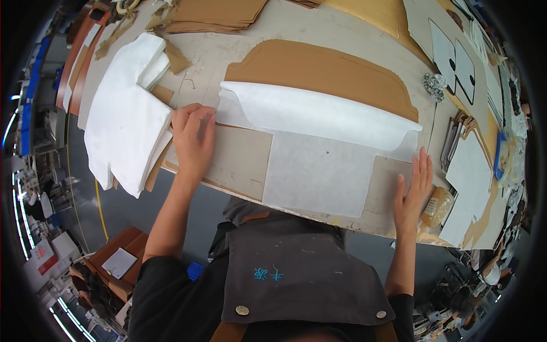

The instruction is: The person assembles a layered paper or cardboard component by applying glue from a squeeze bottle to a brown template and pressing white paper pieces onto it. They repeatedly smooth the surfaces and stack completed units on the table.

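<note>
A brown leather-like panel [336, 71] with a curved far edge lies on the work table. Over its near part rests a white sheet [307, 111], its upper layer folded or curled back along the length. Beside the sheet's left end is my left hand [194, 137], fingers bent and thumb apart, with nothing visible in it. My right hand [415, 191] stands at the right end, fingers stretched out, its fingertips close to the sheet's corner. Between the hands, a pale translucent rectangular part [319, 174] reaches down to the table's near edge.
White cut pieces [128, 114] are stacked at the left, over brown ones. Brown sheets [213, 14] are piled at the back. Right of my right hand are a yellowish wrapped roll [437, 206] and white-faced panels [470, 176]. A crumpled silvery ball [435, 82] lies farther back.
</note>
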Available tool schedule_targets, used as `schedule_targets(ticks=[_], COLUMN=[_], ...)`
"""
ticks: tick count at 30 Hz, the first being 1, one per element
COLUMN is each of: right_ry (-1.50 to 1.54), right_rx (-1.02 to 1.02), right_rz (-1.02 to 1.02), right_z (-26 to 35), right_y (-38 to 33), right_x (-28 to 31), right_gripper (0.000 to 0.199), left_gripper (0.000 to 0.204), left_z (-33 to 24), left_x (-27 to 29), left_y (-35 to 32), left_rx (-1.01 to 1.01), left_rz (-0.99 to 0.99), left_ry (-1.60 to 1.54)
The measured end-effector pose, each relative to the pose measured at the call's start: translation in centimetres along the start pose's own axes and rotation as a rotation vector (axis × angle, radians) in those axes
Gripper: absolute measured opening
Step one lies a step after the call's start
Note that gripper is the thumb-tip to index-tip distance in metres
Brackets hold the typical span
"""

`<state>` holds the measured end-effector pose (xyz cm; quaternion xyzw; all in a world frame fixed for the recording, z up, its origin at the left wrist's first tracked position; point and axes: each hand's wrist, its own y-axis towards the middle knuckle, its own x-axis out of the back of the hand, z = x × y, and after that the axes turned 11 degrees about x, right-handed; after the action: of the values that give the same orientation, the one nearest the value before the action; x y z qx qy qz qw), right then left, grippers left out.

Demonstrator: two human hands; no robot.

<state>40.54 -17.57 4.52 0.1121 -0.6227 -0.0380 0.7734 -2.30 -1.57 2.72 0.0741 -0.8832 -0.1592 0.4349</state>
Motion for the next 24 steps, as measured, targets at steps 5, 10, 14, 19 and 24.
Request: schedule_targets(ticks=[5, 10, 14, 19, 24], right_ry=[0.145, 0.321, 0.385, 0.349, 0.266], right_rx=[0.164, 0.273, 0.298, 0.286, 0.273], right_rz=[0.005, -0.015, 0.007, -0.016, -0.02], right_z=[2.8, 4.7, 5.5, 4.9, 4.2], right_y=[0.1, -1.1, -0.9, 0.4, 2.3], right_x=[0.2, -0.9, -1.0, -1.0, -1.0], right_gripper=[0.05, 0.041, 0.039, 0.039, 0.037], left_gripper=[0.023, 0.025, 0.029, 0.028, 0.025], left_z=[-1.9, -3.5, -4.9, -4.7, -4.4], left_x=[1.5, 1.6, 1.9, 0.6, -0.2], left_y=[-1.1, -4.0, -5.2, -3.9, -1.5], left_rx=[-0.184, -0.349, -0.376, -0.333, -0.332], left_rz=[0.141, 0.412, 0.545, 0.449, 0.332], left_ry=[-0.035, -0.215, -0.251, -0.195, -0.121])
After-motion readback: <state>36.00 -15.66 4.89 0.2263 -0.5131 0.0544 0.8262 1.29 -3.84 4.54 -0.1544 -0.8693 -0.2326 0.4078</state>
